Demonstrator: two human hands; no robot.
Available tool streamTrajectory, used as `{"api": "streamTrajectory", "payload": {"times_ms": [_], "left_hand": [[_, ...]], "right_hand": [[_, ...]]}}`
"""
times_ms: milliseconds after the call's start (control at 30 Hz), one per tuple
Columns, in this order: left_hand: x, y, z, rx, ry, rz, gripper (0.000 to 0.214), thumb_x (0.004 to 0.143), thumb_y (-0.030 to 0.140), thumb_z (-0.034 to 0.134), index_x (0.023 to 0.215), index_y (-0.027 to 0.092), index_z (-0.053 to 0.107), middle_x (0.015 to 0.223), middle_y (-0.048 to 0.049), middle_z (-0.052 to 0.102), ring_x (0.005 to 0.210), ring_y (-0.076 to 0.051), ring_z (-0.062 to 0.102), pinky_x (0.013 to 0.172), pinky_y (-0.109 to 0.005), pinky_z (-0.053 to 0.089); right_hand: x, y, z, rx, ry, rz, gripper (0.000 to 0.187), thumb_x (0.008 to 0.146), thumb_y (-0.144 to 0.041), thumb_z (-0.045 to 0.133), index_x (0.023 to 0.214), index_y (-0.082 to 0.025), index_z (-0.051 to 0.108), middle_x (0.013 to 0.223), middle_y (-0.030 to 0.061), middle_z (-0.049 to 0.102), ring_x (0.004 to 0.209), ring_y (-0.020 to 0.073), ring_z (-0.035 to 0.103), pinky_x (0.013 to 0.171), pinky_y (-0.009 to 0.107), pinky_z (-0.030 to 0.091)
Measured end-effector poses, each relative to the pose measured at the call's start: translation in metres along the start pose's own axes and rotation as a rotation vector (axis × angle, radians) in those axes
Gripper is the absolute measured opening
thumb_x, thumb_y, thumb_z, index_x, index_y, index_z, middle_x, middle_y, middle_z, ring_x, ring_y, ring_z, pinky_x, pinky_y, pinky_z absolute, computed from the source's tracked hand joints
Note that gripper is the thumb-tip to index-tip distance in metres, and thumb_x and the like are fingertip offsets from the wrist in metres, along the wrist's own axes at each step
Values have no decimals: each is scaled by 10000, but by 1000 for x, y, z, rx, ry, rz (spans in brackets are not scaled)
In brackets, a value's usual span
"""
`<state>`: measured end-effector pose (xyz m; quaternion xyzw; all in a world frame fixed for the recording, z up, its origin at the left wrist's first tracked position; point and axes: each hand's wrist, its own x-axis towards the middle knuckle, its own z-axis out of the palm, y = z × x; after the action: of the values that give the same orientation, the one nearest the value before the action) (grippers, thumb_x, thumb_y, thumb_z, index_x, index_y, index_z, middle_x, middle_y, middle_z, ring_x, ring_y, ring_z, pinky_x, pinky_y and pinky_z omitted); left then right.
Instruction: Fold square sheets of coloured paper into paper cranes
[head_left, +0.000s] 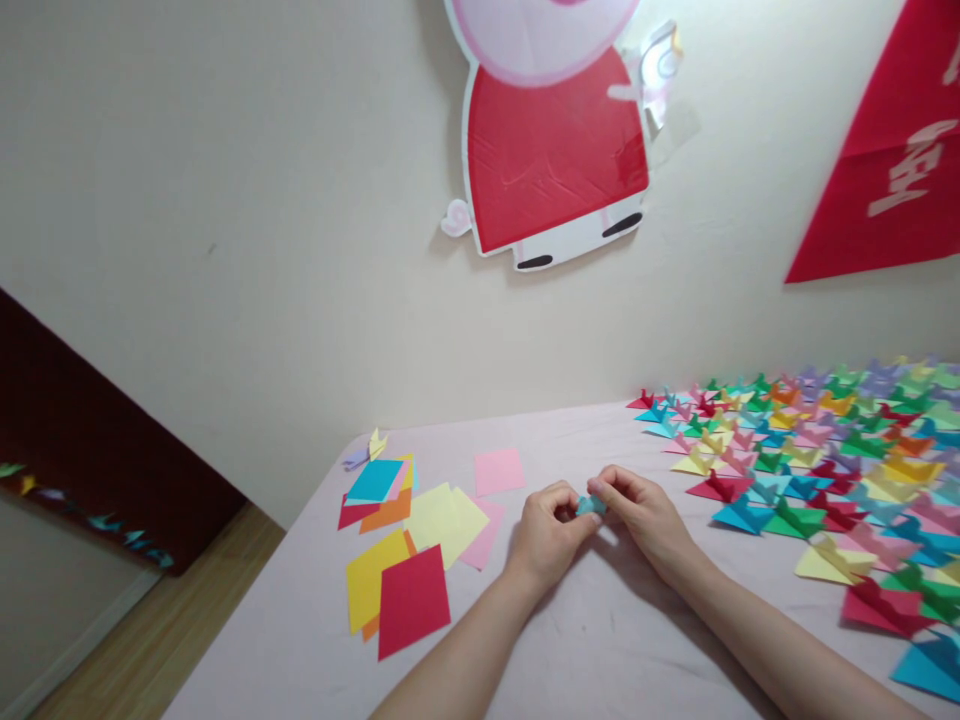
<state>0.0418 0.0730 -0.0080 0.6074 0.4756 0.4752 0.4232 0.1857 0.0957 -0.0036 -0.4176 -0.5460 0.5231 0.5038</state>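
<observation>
Between my two hands, just above the cloth-covered table, is a small piece of folded light-blue paper (590, 505). My left hand (551, 530) pinches it from the left, thumb against curled fingers. From the other side my right hand (637, 510) grips it with thumb and forefinger. Most of the paper is hidden by my fingers, so its exact folded shape does not show. Left of my hands lie loose square sheets: a pink sheet (499, 471), a pale yellow sheet (446, 520), a red sheet (414, 602) and a yellow sheet (375, 575).
Rows of folded paper cranes (802, 515) in many colours fill the table's right side. A blue sheet (376, 481) tops more paper at the left edge, near a small yellow folded piece (377, 444). The wall behind carries a cartoon cutout (555, 150) and a red banner (892, 170).
</observation>
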Motion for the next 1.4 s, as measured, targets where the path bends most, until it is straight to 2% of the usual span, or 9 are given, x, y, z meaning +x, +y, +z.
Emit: {"api": "streamTrajectory", "payload": {"times_ms": [233, 400, 467, 600, 800, 967, 1133, 1267, 1400], "left_hand": [[2, -1, -1, -47, -6, -30, 293, 691, 339, 713, 539, 186, 514, 594, 43, 451, 585, -118, 358, 573, -264, 272], [4, -2, -4, -87, 7, -61, 349, 710, 410, 694, 551, 187, 478, 584, 52, 394, 587, -113, 341, 570, -260, 261], [5, -2, -5, -96, 19, -66, 341, 735, 414, 667, 581, 191, 460, 596, 58, 365, 593, -111, 329, 573, -259, 262], [5, -2, -5, -78, 21, -47, 282, 746, 363, 654, 633, 191, 461, 634, 56, 379, 629, -117, 342, 587, -254, 270], [5, -5, -5, -66, -21, -7, 282, 736, 341, 667, 611, 186, 468, 639, 51, 392, 637, -119, 336, 598, -258, 260], [4, -2, -6, -102, -54, -20, 269, 727, 362, 684, 626, 177, 517, 623, 49, 422, 618, -117, 339, 592, -259, 265], [4, -1, -6, -119, -43, -32, 315, 701, 370, 702, 576, 181, 483, 610, 48, 412, 606, -114, 336, 588, -260, 266], [5, -1, -6, -112, -39, -38, 308, 708, 383, 684, 576, 181, 492, 621, 44, 425, 607, -116, 357, 589, -258, 278], [5, -3, -4, -55, -16, -19, 296, 722, 338, 660, 558, 186, 467, 609, 51, 393, 602, -115, 341, 576, -260, 254]], "right_hand": [[-1, -1, 0, -9, 1, -6, 479, 702, -644, 712, 592, -206, 552, 549, -46, 488, 535, 122, 404, 522, 256, 350], [-2, -7, 3, -21, -27, -67, 450, 741, -659, 670, 741, -210, 641, 686, -12, 579, 665, 168, 519, 624, 276, 433], [-1, -7, 4, -23, -63, -80, 463, 724, -667, 682, 742, -207, 644, 693, -8, 588, 684, 175, 528, 649, 285, 440], [-1, -3, 4, -24, -76, -44, 468, 705, -649, 709, 643, -198, 605, 618, -24, 545, 615, 150, 470, 609, 280, 399], [0, 0, -1, -28, -54, -20, 501, 698, -659, 696, 565, -202, 539, 562, -39, 468, 569, 134, 410, 550, 265, 346], [-1, 0, -1, -54, -41, -33, 495, 762, -629, 650, 554, -203, 506, 573, -43, 441, 585, 134, 404, 565, 261, 347], [-1, 0, 0, -85, -11, -52, 492, 755, -624, 651, 548, -212, 482, 565, -54, 399, 572, 128, 372, 544, 256, 326], [-1, -1, 2, -74, -32, -63, 457, 775, -625, 622, 600, -209, 549, 607, -31, 494, 611, 147, 449, 579, 265, 382], [0, 1, 3, -56, -52, -85, 389, 745, -573, 697, 675, -200, 611, 624, -24, 561, 610, 150, 484, 582, 269, 391]]}}
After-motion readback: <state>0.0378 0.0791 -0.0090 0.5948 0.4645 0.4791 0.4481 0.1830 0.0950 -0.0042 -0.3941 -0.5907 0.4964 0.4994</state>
